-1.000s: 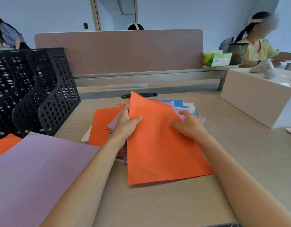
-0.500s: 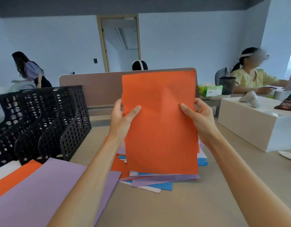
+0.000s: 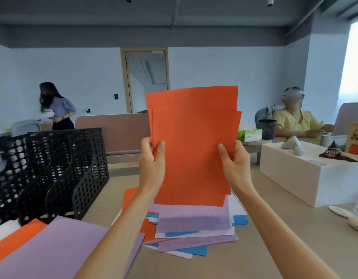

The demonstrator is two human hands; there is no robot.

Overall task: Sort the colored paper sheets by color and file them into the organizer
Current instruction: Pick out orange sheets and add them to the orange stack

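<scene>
Left hand (image 3: 152,166), right hand (image 3: 234,164) each pinched side edge of orange sheets (image 3: 194,148), upright above mixed pile (image 3: 194,228) mid-worktop (image 3: 264,248). Sheets misaligned: back one could slip into pile. Floppy stack could buckle entering organizer (image 3: 53,178) at left edge.

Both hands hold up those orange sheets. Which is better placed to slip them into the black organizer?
Probably the left. The black organizer stands to the left, nearer the left hand; the right hand holds the opposite edge of the orange sheets and would have to cross over.
</scene>
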